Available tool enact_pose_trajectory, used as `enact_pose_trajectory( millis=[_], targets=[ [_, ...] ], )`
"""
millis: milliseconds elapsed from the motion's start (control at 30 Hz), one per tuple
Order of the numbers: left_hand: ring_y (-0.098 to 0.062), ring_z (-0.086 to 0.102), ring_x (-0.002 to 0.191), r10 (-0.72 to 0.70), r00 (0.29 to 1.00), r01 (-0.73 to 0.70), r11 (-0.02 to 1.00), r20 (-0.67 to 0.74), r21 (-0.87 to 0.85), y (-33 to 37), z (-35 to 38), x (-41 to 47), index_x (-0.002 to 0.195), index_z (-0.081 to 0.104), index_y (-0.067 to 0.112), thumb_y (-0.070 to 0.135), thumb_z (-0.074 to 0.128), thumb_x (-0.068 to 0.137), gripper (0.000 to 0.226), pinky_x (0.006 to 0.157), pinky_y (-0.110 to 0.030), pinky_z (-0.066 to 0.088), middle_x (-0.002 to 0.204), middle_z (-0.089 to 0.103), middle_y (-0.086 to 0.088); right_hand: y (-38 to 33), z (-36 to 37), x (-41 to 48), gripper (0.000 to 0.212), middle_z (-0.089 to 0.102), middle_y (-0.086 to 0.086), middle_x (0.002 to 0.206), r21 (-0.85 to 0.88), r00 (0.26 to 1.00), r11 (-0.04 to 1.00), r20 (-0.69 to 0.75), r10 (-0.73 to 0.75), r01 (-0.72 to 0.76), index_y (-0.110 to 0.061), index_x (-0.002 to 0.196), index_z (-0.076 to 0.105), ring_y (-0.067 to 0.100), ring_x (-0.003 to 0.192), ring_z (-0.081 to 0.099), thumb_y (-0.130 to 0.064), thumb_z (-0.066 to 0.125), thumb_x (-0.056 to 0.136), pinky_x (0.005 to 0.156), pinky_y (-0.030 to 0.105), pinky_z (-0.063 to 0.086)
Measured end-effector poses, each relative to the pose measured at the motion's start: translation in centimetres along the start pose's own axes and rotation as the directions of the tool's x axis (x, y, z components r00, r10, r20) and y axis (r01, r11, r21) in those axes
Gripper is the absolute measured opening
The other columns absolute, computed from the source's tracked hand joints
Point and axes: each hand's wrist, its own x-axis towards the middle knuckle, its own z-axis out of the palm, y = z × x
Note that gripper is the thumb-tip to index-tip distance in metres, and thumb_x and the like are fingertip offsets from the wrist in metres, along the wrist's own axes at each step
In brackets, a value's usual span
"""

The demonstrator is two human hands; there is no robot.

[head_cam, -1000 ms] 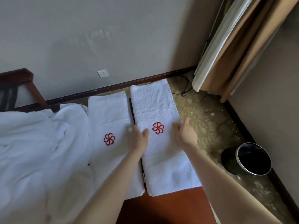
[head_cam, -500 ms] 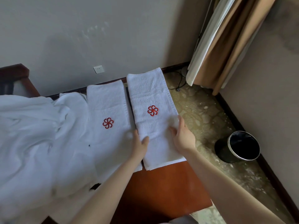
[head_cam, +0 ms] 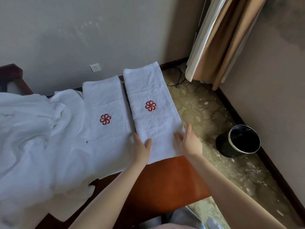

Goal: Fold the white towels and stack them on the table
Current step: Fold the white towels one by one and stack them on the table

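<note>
Two folded white towels with red flower emblems lie side by side on the red-brown table [head_cam: 166,177]. The right towel [head_cam: 148,88] reaches to the table's right edge, and the left towel [head_cam: 102,98] lies just beside it. My left hand [head_cam: 141,148] holds the right towel's near left edge, thumb on top and fingers hidden in the gap between the towels. On the near right edge my right hand [head_cam: 189,142] has its thumb on the cloth and one finger straight along the side.
A big heap of crumpled white linen [head_cam: 33,133] covers the table's left part. A black waste bin [head_cam: 242,140] stands on the floor to the right. Curtains [head_cam: 222,38] hang in the corner, with a cable [head_cam: 179,80] below them. Dark wooden furniture [head_cam: 9,75] sits at far left.
Both hands have slid along the right towel's sides toward me, from beside the emblem to its near end. The view has dropped, showing more bare table in front.
</note>
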Motion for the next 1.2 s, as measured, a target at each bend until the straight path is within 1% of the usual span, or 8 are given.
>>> enact_pose_trajectory(
  millis=[167,300,400,600,800,933,1100,1200],
  targets=[
    [-0.033,0.059,0.105,0.043,0.995,-0.011,0.947,-0.091,0.322,0.8,0.3,-0.7,0.151,0.009,0.008,0.047,0.045,0.095,0.077,0.074,-0.035,0.045,0.127,0.056,-0.018,-1.1,-1.0,-0.1,0.061,0.051,0.011,0.126,-0.199,0.989,0.976,-0.095,-0.113,0.092,-0.011,0.143,0.037,0.034,0.103,0.054,-0.038,0.057,0.092,0.075,0.041,0.043],
    [-0.029,0.036,0.129,0.370,0.925,-0.225,0.709,-0.082,0.669,-0.2,0.1,-1.5,0.152,0.019,0.025,0.042,0.046,0.095,0.065,0.097,-0.038,0.038,0.151,0.028,-0.009,-1.2,-1.1,-0.4,0.040,0.061,0.012,0.113,-0.329,0.860,0.847,-0.158,-0.486,0.419,-0.009,0.115,0.063,0.035,0.101,0.058,-0.022,0.073,0.079,0.081,0.047,0.048],
    [-0.026,0.015,0.143,0.359,0.930,-0.311,0.647,0.082,0.696,-1.0,-0.4,-1.7,0.149,0.021,0.033,0.040,0.034,0.100,0.051,0.110,-0.045,0.023,0.159,0.009,0.000,-0.7,-0.9,-0.5,0.029,0.057,0.007,0.127,-0.326,0.890,0.836,0.035,-0.455,0.441,-0.013,0.117,0.062,0.031,0.120,0.049,-0.026,0.060,0.091,0.097,0.049,0.038],
    [-0.024,0.023,0.136,0.343,0.929,-0.345,0.672,0.138,0.655,1.5,-2.9,-0.7,0.136,0.044,0.022,0.036,0.042,0.096,0.043,0.107,-0.040,0.023,0.152,0.026,0.000,-2.6,-2.1,0.1,0.039,0.049,0.004,0.135,-0.322,0.919,0.862,0.085,-0.385,0.391,-0.015,0.129,0.052,0.027,0.132,0.035,-0.031,0.047,0.094,0.104,0.043,0.028],
    [-0.027,0.036,0.129,0.368,0.929,-0.356,0.850,0.045,0.388,5.5,-7.7,0.3,0.128,0.053,0.010,0.030,0.049,0.097,0.038,0.102,-0.037,0.036,0.137,0.046,-0.007,-8.2,-6.0,0.4,0.046,0.058,0.007,0.127,-0.039,0.897,0.906,0.167,-0.410,0.421,-0.017,0.140,0.040,0.028,0.113,0.055,-0.028,0.051,0.096,0.084,0.039,0.048],
    [-0.017,0.058,0.101,0.372,0.928,-0.367,0.923,-0.026,0.113,7.7,-12.4,0.1,0.106,0.065,0.009,0.019,0.054,0.093,0.019,0.073,-0.008,0.038,0.111,0.065,-0.004,-12.6,-7.7,0.7,0.038,0.060,0.006,0.124,-0.020,0.841,0.901,0.369,-0.397,0.434,-0.015,0.129,0.052,0.024,0.109,0.057,-0.032,0.054,0.096,0.087,0.032,0.045],
    [-0.021,0.058,0.088,0.305,0.935,-0.324,0.943,0.184,0.083,6.8,-19.8,-0.7,0.104,0.063,0.012,0.026,0.055,0.093,0.018,0.074,-0.024,0.043,0.104,0.064,-0.007,-18.5,-7.1,-1.5,0.038,0.060,0.006,0.117,-0.093,0.808,0.881,0.451,-0.378,0.464,-0.017,0.126,0.053,0.024,0.112,0.052,-0.037,0.055,0.094,0.086,0.031,0.042],
    [-0.016,0.059,0.089,0.374,0.918,-0.390,0.911,0.133,0.131,4.6,-24.4,-1.5,0.104,0.065,0.011,0.023,0.057,0.092,0.019,0.075,-0.023,0.044,0.101,0.066,-0.002,-22.2,-6.0,-3.4,0.038,0.058,0.007,0.123,-0.154,0.795,0.861,0.488,-0.360,0.484,-0.015,0.125,0.054,0.024,0.110,0.054,-0.036,0.055,0.093,0.078,0.028,0.038]
  ],
)
